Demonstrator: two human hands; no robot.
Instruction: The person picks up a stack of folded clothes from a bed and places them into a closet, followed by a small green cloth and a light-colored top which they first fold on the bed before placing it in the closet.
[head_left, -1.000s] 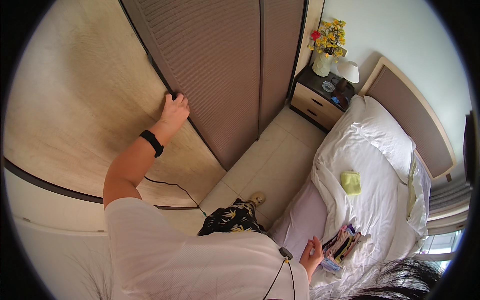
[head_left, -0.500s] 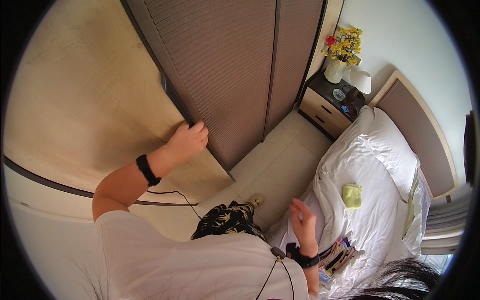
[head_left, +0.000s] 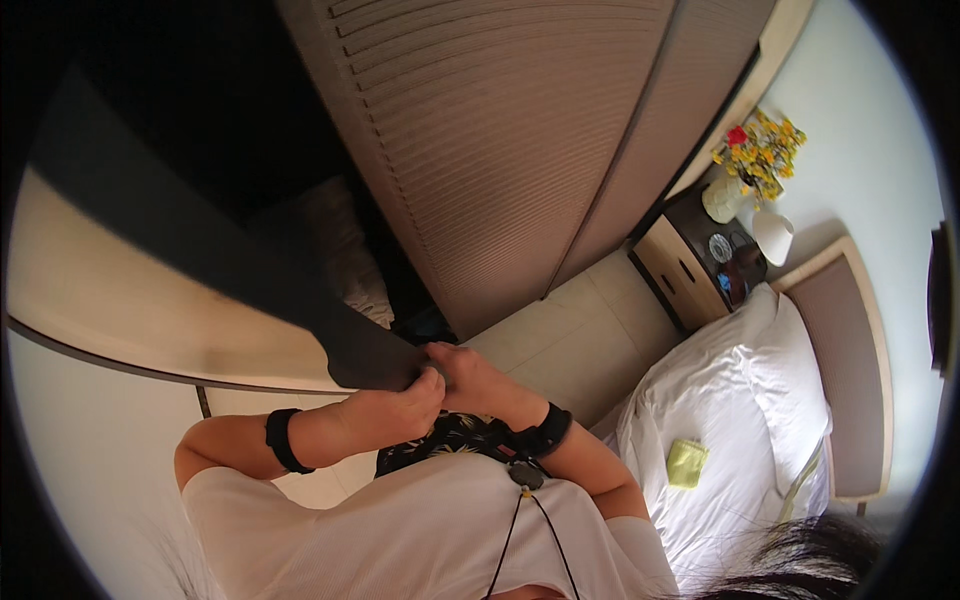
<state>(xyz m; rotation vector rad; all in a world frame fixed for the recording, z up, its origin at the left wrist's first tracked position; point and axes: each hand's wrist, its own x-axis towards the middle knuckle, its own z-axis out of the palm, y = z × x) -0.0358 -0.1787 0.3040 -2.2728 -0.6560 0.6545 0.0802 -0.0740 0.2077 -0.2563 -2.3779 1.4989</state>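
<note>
A light wood sliding wardrobe door (head_left: 140,270) stands partly slid to the left, leaving a gap with a dark inside. Both hands are together at the near part of the door's dark edge (head_left: 250,270). My left hand (head_left: 405,405) has its fingers curled against that edge. My right hand (head_left: 485,385) is closed on it beside the left, its fingertips partly hidden. In the gap lies pale, crumpled fabric (head_left: 350,250); deeper parts are too dark to make out.
A brown ribbed door panel (head_left: 500,130) stands right of the gap. Past a tiled floor (head_left: 570,330) are a nightstand (head_left: 665,275) with a flower vase (head_left: 722,200) and lamp (head_left: 773,238), and a bed with white bedding (head_left: 740,400) and a green cloth (head_left: 687,463).
The light wood door has slid left, opening a dark gap beside the brown panel. My right hand has come from beside the bed to join my left at the door edge.
</note>
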